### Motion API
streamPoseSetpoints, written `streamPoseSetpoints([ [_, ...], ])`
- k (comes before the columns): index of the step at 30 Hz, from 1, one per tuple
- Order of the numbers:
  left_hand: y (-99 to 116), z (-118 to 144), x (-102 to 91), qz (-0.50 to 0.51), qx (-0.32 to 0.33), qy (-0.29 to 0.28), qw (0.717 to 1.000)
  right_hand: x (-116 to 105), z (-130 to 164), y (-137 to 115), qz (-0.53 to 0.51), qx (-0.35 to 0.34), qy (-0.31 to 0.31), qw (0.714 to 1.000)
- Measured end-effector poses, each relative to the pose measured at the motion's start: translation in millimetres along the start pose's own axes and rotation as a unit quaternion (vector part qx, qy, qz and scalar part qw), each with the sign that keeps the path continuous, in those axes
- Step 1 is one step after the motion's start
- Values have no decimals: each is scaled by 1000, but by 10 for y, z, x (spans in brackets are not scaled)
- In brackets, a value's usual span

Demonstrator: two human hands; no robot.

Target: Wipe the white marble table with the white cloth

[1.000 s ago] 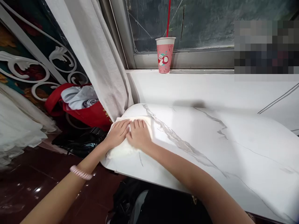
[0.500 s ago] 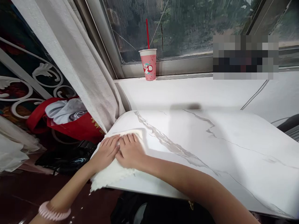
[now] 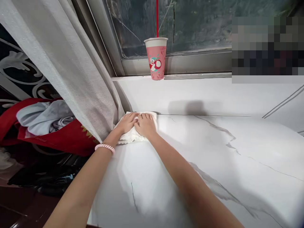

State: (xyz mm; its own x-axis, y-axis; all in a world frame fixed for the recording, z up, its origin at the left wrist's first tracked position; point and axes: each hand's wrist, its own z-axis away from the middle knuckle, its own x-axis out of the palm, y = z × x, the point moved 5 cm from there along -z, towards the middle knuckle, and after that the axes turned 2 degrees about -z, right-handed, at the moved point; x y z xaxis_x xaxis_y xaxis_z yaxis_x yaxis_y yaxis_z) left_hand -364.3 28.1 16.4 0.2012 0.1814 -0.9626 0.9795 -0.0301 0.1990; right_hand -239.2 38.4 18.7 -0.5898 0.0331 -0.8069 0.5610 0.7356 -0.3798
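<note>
Plainly, a pink paper cup point(image 3: 156, 65) with a red straw point(image 3: 157, 19) stands on the ledge at upper centre, its contents hidden; at left, a red bag point(image 3: 66, 137) holds crumpled pale fabric point(image 3: 42, 117), which bulges from its mouth. The white marbled table point(image 3: 190, 142) meets the wall point(image 3: 147, 95) along a line across mid-frame; its surface stretches to the right of the white cloth point(image 3: 133, 136) and down toward the bottom of the frame, while the curtain point(image 3: 71, 63) hangs close on the cloth's left side, leaving little room there. The cloth lies on the table left of centre, near the wall; the person's left hand point(image 3: 127, 122) and right hand point(image 3: 145, 124) rest side by side upon it, fingers extended, nearly together and pressed flat rather than clenched.
</note>
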Motion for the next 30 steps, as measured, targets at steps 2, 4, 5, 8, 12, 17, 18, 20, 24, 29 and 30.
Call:
streamPoseSetpoints([
  [2,-28,-133,19,-4,-1,5,1000,24,-100,62,0,10,11,1000],
  [4,-57,-242,36,-10,-5,8,1000,47,-179,110,1,19,20,1000],
  [5,-71,-286,44,-12,-7,8,1000,59,-210,128,1,23,21,1000],
  [8,-105,-358,58,-9,-6,12,1000,77,-254,161,3,29,21,999],
  [12,-125,-285,51,20,10,26,999,47,-184,147,10,16,14,1000],
  [17,-14,56,12,44,19,37,998,-71,104,34,0,-11,2,1000],
  [18,35,144,-1,47,23,36,998,-100,181,-1,-2,-12,1,1000],
  [20,137,334,-32,53,27,33,998,-156,347,-88,-3,-9,-4,1000],
  [24,309,760,-113,65,23,31,997,-250,718,-336,-4,0,-16,1000],
  [29,536,1381,-221,67,23,35,997,-382,1241,-701,-10,-5,-22,1000],
  [30,595,1506,-235,62,20,35,997,-417,1346,-760,-12,-10,-23,1000],
])
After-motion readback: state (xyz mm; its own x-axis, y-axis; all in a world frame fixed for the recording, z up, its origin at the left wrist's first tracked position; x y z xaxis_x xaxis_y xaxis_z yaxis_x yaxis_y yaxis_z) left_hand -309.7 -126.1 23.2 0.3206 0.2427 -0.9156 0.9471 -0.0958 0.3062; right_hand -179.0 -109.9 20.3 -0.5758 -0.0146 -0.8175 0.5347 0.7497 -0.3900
